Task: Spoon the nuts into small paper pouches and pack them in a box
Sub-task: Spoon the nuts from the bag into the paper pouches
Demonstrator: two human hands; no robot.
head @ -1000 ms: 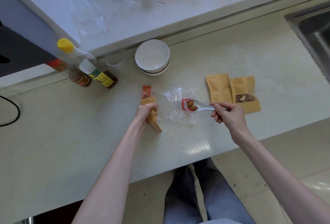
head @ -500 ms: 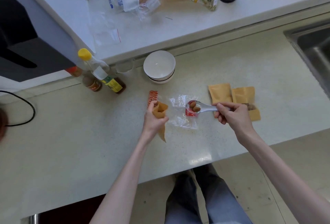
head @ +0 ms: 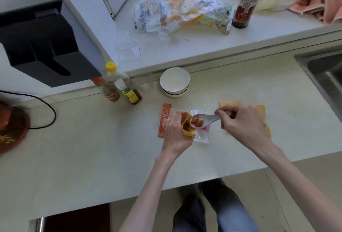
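Observation:
My left hand (head: 174, 131) grips a small brown paper pouch (head: 187, 125), its mouth held open toward the right. My right hand (head: 242, 124) pinches the handle of a white spoon (head: 209, 118). Several brown nuts (head: 197, 121) lie in the spoon's bowl, which sits right at the pouch's mouth. A clear plastic nut bag (head: 200, 135) with a red patch lies on the counter under the spoon. More brown pouches (head: 261, 110) lie flat behind my right hand, partly hidden by it. No box is in view.
An orange patterned packet (head: 164, 119) lies left of my left hand. Stacked white bowls (head: 174, 81) stand behind, sauce bottles (head: 123, 85) to their left. A steel sink (head: 325, 76) is at the right. Crumpled plastic bags (head: 177, 7) and a dark bottle (head: 244, 4) occupy the raised ledge.
My right hand has carried the loaded spoon leftward to the pouch's mouth. My left hand has raised the pouch and turned its opening toward the spoon. The camera view has tilted up.

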